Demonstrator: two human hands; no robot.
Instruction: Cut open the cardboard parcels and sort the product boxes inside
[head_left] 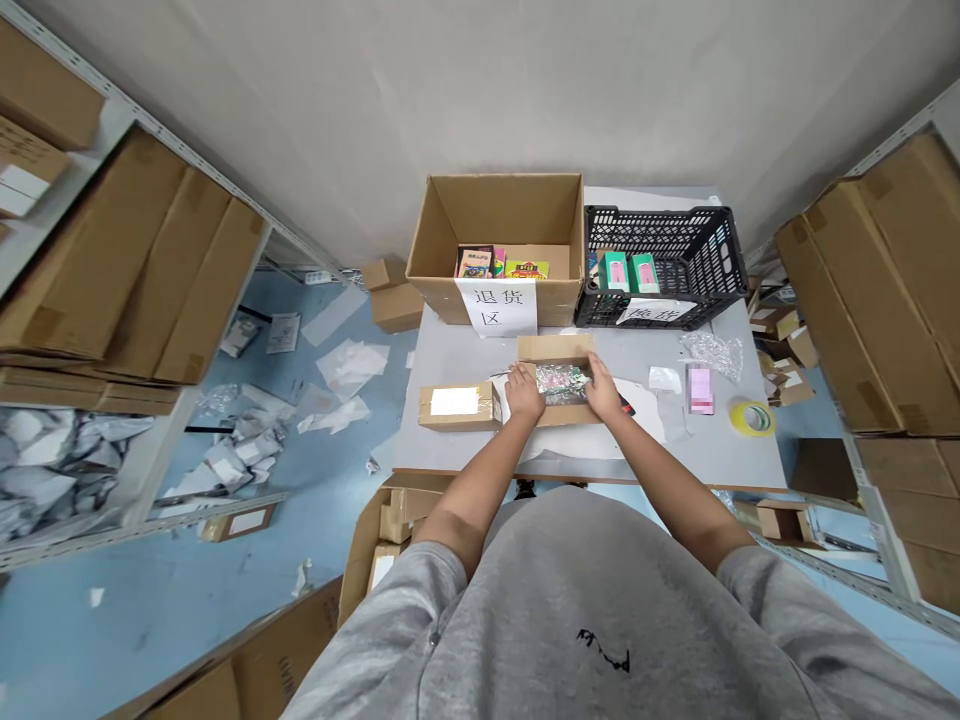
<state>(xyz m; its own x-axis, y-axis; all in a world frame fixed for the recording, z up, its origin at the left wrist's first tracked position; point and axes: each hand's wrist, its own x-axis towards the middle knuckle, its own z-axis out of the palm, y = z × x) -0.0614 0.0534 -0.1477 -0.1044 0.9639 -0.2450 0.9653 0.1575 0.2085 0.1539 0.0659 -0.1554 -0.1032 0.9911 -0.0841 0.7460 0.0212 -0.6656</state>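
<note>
A small open cardboard box (556, 347) lies on the table in front of me, its back flap raised. Inside it is a bubble-wrapped item (559, 380) with pink and green showing through. My left hand (525, 393) grips the box's left side, while my right hand (603, 388) is closed on its right side. Beside my left hand sits a closed, taped cardboard box (455, 405) with a white label. A small black and red object (627, 406) shows partly by my right wrist; its kind is unclear.
A large carton (495, 300) holding colourful packs stands behind, next to a black plastic crate (660, 240) with green boxes. Clear bubble wrap (712, 352), a pink slip (700, 390) and a tape roll (752, 418) lie right. Shelves with cartons flank the table (720, 460).
</note>
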